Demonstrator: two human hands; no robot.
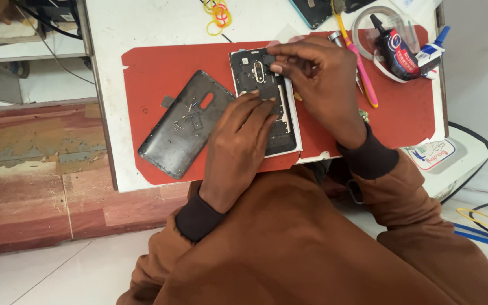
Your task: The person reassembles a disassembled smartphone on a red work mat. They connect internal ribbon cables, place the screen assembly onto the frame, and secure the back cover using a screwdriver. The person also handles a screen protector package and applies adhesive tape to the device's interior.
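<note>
Tabletop of white laminate (159,22) fills the far half of the view, and on it lies a red mat (402,113) with a ragged near edge. An opened phone (280,133) lies face down at the mat's middle, its dark inner frame showing. The left hand (238,149) lies flat over the phone's near half, fingers together and pressing on it. The right hand (320,85) hovers over the far end, thumb and forefinger pinched on a small dark piece (270,58) at the phone's top edge. Left of the phone, touching the mat only, rests the detached black back cover (184,121), tilted, with tiny screws scattered on it. Farther right lie a pink and yellow toothbrush (362,73) and a black glue bottle (396,51); coloured rubber bands (218,14) sit at the far edge. Left of the table, worn red-brown floor (35,169) meets pale tiles (40,271).
</note>
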